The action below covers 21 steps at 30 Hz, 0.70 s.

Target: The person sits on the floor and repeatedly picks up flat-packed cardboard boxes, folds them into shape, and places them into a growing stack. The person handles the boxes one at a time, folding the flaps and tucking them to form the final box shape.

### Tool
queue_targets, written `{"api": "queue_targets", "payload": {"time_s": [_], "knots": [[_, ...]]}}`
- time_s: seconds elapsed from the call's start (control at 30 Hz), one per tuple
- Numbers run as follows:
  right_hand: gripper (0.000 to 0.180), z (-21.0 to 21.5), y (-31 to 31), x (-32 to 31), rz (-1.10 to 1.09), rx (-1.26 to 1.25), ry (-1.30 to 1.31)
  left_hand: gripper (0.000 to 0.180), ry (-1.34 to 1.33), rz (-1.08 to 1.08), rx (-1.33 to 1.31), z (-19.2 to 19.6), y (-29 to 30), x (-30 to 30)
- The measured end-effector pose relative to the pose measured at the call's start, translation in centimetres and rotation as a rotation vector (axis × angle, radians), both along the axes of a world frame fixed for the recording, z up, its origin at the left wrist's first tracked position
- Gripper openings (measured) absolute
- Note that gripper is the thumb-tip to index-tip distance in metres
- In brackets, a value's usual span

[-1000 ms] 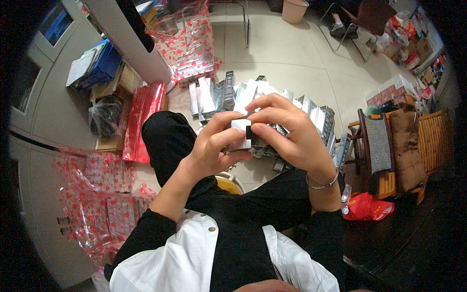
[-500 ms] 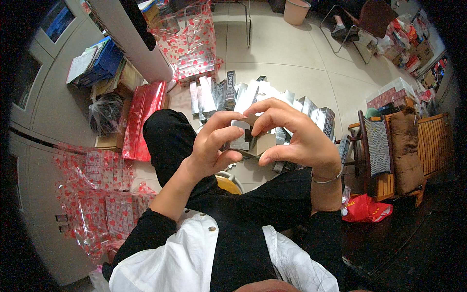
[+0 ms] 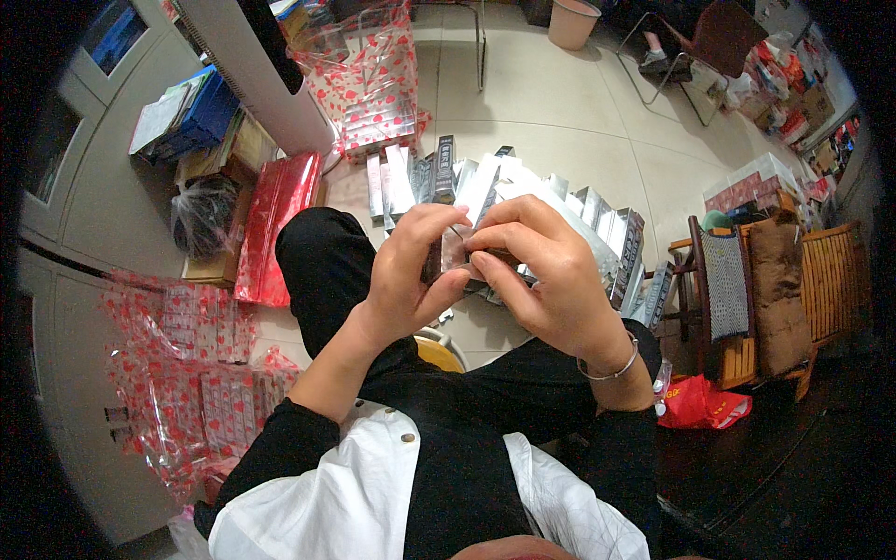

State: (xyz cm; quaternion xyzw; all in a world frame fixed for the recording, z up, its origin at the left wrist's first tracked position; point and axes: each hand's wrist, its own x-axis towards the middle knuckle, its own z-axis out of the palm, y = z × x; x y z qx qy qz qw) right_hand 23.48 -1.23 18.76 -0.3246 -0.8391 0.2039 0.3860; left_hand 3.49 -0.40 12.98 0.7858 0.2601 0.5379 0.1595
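Bending inward, the left hand (image 3: pixel 399 271) grasps a small box (image 3: pixel 454 252) — right hand (image 3: pixel 549 266), grip pinching its end.

Floor: cream tiles (image 3: pixel 583 103), thin straight joints, shadow beneath the brown chair (image 3: pixel 723 37) with metal legs, upper right. Left side: pale panelling (image 3: pixel 84 261), dark glass pane (image 3: pixel 114 42) set in at top. Top: pinkish bin (image 3: pixel 572 25). Right: slatted wooden seat (image 3: pixel 829 280) with brown cushion (image 3: pixel 780 299). Lower right: dark surface (image 3: pixel 747 476), dimly lit.
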Motion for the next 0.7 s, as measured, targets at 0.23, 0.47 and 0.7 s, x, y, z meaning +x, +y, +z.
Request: {"api": "queue_targets", "payload": {"time_s": [0.23, 0.47, 0.7], "knots": [[0.055, -1.2, 0.3, -0.6, 0.113, -0.262, 0.525, 0.035, -0.077, 0.022, 0.052, 0.8, -0.1, -0.9], [0.042, -2.5, -0.3, -2.5, 0.004, 0.341, 0.484, 0.043, -0.163, -0.008, 0.042, 1.6, -0.9, -0.9], [0.039, -2.6, -0.7, -2.4, -0.008, 0.407, 0.287, 0.041, -0.134, -0.028, 0.033, 1.9, -0.7, -1.1]]}}
